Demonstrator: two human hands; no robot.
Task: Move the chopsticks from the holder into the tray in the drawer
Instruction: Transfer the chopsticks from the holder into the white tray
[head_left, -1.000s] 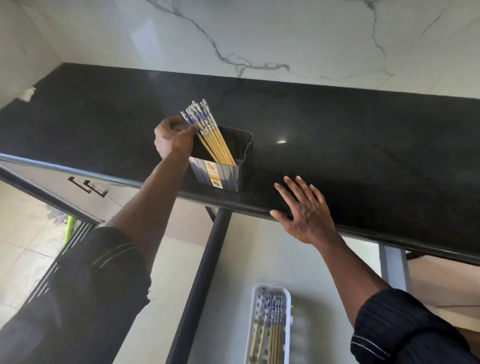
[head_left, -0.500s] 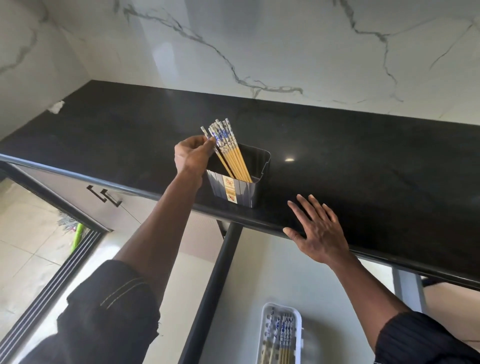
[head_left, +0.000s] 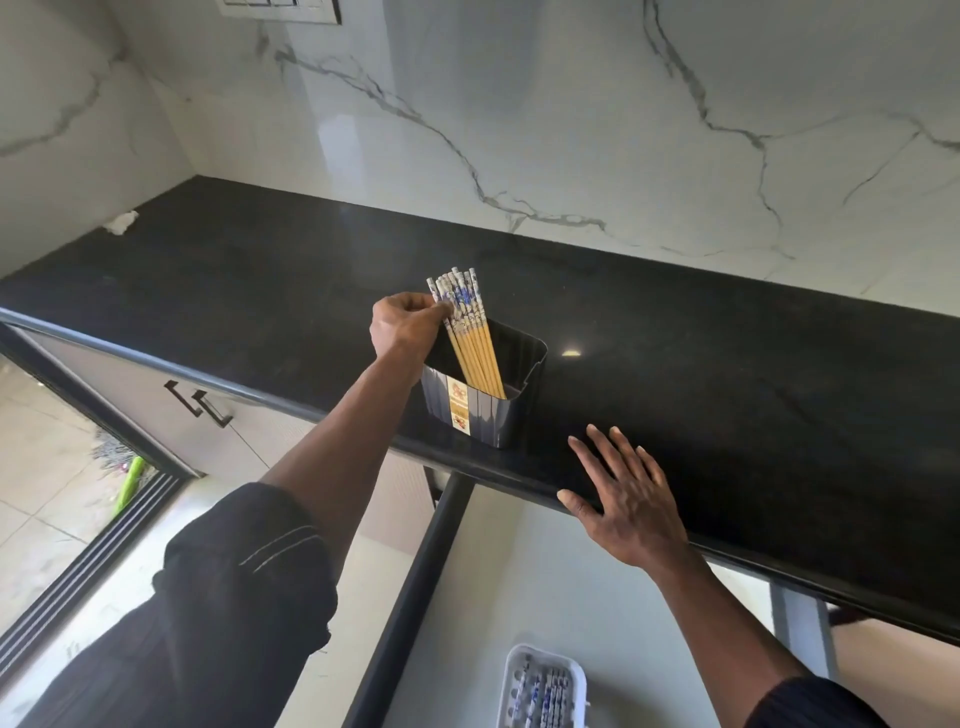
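Observation:
A dark rectangular holder (head_left: 485, 415) stands near the front edge of the black countertop (head_left: 727, 364). Several yellow chopsticks (head_left: 470, 332) with blue-and-white tops lean in it. My left hand (head_left: 402, 325) pinches the top of the leftmost chopstick, fingers closed on it. My right hand (head_left: 631, 501) rests flat and spread on the counter edge to the right of the holder. Below, a white tray (head_left: 543, 686) in the open drawer (head_left: 488, 587) holds several chopsticks; its lower part is cut off by the frame.
A marble wall rises behind the counter, with a switch plate (head_left: 280, 8) at the top. The drawer's dark side rail (head_left: 415, 597) runs down the middle. Cabinet handles (head_left: 197, 402) and a sliding door track (head_left: 88, 561) lie to the left. A white scrap (head_left: 122, 223) sits on the far counter corner.
The view has tilted upward, so counter and holder sit lower in frame. My left hand moved from the holder's rim up to the chopstick tops. My right hand stays on the counter edge.

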